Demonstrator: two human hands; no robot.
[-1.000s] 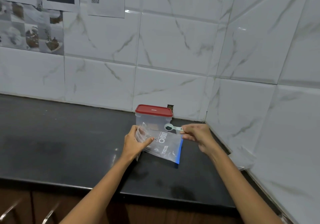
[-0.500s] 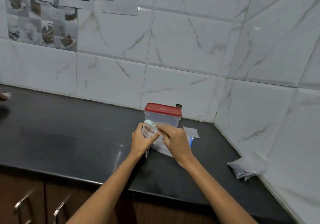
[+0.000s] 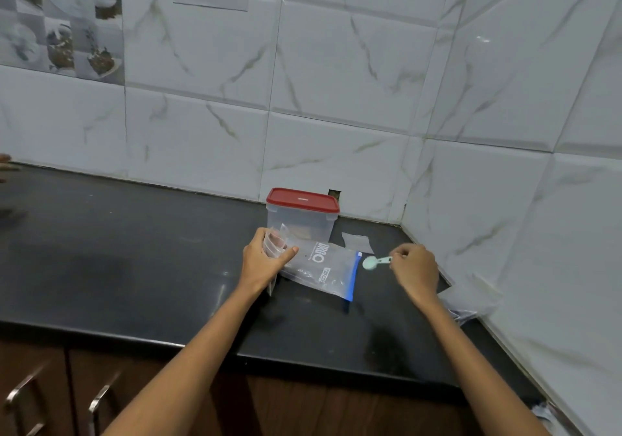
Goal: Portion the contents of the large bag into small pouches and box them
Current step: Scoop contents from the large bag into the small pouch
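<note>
Portioning station at the counter (image 3: 134, 267) corner: pouch held, scoop lifted clear of the bag.

The left hand (image 3: 261, 262) grips a small clear pouch (image 3: 277, 242), fingers curled round it, at the closed end of the large bag (image 3: 323, 267). The bag lies flat on the counter, its blue zip edge toward the right hand (image 3: 415, 270), which pinches the handle of a pale scoop (image 3: 373, 262) just beside that edge. What the bag, pouch or scoop contains cannot be told. Behind stands a clear box (image 3: 303, 223) with a red lid on. Another pouch (image 3: 358, 242) lies flat right of the box.
</note>
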